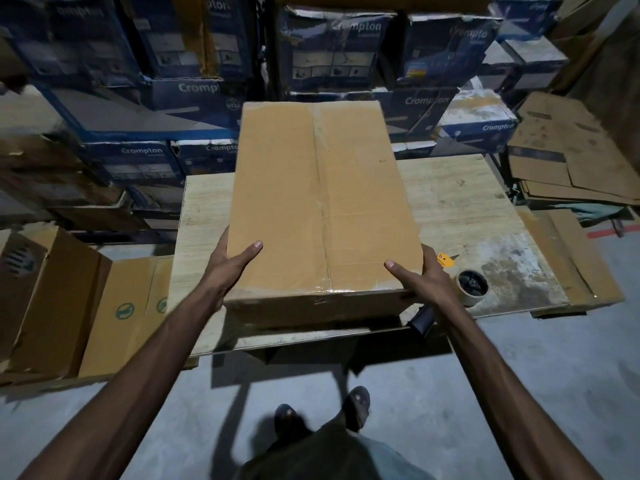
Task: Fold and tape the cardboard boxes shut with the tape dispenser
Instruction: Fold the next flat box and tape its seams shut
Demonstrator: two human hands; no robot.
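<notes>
A closed brown cardboard box (322,199) stands on the wooden table (460,202), with clear tape running along its centre seam and over the near edge. My left hand (232,261) grips its near left corner, thumb on top and fingers down the side. At the near right corner my right hand (419,271) holds it the same way. The tape dispenser (469,285) lies on the table just right of my right hand; its roll and yellow blade guard show, and its dark handle pokes out under my wrist.
Blue printed cartons (145,109) are stacked behind the table. Open brown boxes (69,299) stand on the floor to the left. Flattened cardboard sheets (571,157) are piled at the right. My feet (322,410) stand on the grey floor before the table.
</notes>
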